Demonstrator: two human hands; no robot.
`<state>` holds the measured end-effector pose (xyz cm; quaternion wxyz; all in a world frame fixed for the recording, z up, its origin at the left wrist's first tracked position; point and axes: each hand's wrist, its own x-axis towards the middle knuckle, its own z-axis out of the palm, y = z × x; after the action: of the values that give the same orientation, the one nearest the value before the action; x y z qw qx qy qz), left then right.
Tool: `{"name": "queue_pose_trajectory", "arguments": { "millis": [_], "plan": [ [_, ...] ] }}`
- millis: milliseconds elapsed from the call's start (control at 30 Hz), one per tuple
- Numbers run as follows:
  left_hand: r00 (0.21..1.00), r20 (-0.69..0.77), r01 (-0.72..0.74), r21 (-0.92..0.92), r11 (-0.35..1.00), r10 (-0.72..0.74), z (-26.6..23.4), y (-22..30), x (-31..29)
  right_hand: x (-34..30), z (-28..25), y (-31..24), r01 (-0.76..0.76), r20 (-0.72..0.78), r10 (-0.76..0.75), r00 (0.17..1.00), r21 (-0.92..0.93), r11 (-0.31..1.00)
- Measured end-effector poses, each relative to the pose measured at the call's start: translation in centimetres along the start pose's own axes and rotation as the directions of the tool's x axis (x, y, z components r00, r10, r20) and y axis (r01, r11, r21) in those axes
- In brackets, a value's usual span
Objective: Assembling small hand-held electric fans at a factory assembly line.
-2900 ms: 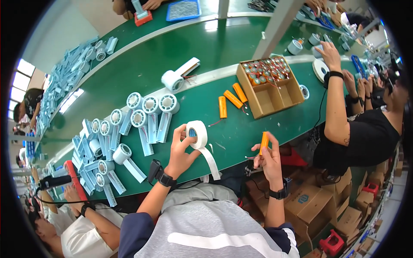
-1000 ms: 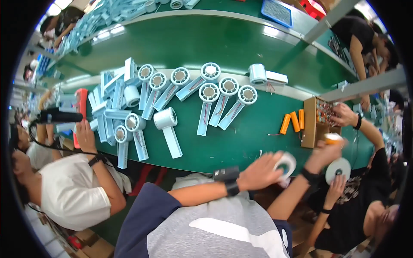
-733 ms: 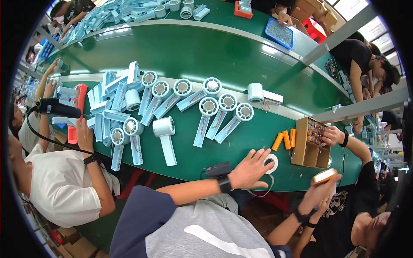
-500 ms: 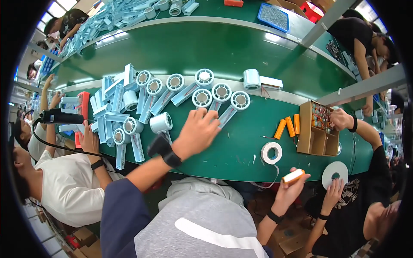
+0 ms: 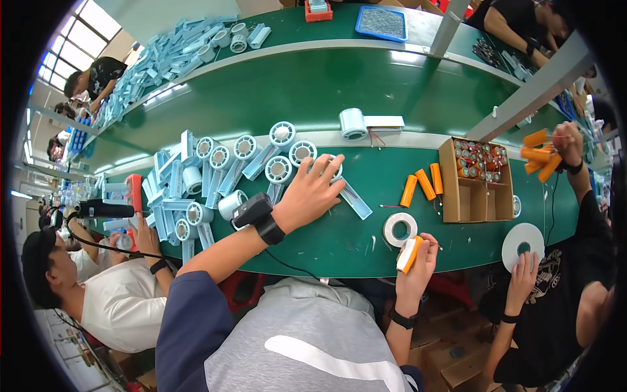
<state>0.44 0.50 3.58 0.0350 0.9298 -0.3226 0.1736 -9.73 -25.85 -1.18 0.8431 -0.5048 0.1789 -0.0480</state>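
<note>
My left hand [image 5: 312,194] reaches over the green bench with its fingers curved around the head of a light-blue handheld fan part [image 5: 356,198]. Its open channel handle points toward the near right; the fingers partly hide the round head. In my right hand [image 5: 418,264], near the bench's front edge, is an orange battery pack [image 5: 410,253] with a white pad on one face and a short wire. More fan parts [image 5: 279,169] with round grilles lie left of my left hand. A roll of white tape [image 5: 400,229] sits just beyond my right hand.
Several orange battery packs [image 5: 426,185] lie beside a divided cardboard box [image 5: 478,210] holding more. At right, a co-worker's hand [image 5: 569,145] lifts several orange packs, near a white disc [image 5: 523,247]. A person in white works at left by a red fixture [image 5: 135,193].
My left hand has drawn the fan part leftward and its handle has swung to the near right. My right hand has brought the battery up to the bench edge. The co-worker has lifted packs.
</note>
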Motion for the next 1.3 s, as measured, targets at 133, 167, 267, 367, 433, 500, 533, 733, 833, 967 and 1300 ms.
{"name": "queue_pose_trajectory", "arguments": {
  "millis": [133,167,267,367,433,500,533,733,833,967,1300],
  "plan": [
    [0.998,0.035,-0.058,0.217,0.975,0.052,2.0,0.6,0.3,0.8,2.5,-0.4,-0.027,-0.027,0.031,0.999,0.155,0.987],
    [0.998,0.035,-0.061,0.213,0.975,0.055,2.0,0.9,0.4,0.6,4.2,-1.0,-0.037,-0.017,0.040,0.999,0.175,0.984],
    [0.987,0.157,0.007,0.205,0.979,-0.040,1.8,2.1,0.9,2.1,5.4,-1.0,0.016,0.074,-0.018,0.997,0.031,0.999],
    [0.990,0.089,0.111,0.004,0.994,-0.111,2.9,2.7,0.0,3.6,4.8,0.8,0.175,0.272,-0.099,0.957,-0.271,0.947],
    [0.986,0.054,0.163,-0.104,0.981,-0.158,3.1,2.6,-0.4,4.9,4.0,1.8,0.374,0.395,-0.202,0.896,-0.428,0.823],
    [0.978,-0.018,0.196,-0.234,0.952,-0.206,3.0,2.4,-1.0,5.4,3.7,2.1,0.472,0.478,-0.225,0.849,-0.494,0.730],
    [0.970,-0.052,0.212,-0.298,0.931,-0.238,3.0,2.4,-1.3,5.3,3.7,1.9,0.470,0.431,-0.288,0.856,-0.414,0.780],
    [0.967,-0.102,0.180,-0.374,0.910,-0.233,3.3,2.2,-1.6,5.6,4.4,1.2,0.558,0.408,-0.410,0.816,-0.368,0.744],
    [0.970,-0.107,0.147,-0.449,0.882,-0.216,3.7,2.0,-1.8,6.7,4.0,1.3,0.678,0.576,-0.384,0.722,-0.474,0.562],
    [0.940,-0.117,0.219,-0.513,0.830,-0.320,4.6,2.1,-1.7,7.7,4.0,0.0,0.868,0.829,-0.270,0.490,-0.434,0.242],
    [0.876,-0.086,0.333,-0.603,0.725,-0.474,4.4,2.7,-2.4,7.8,9.2,-2.5,0.942,0.932,0.168,0.322,-0.299,-0.149]
  ]
}}
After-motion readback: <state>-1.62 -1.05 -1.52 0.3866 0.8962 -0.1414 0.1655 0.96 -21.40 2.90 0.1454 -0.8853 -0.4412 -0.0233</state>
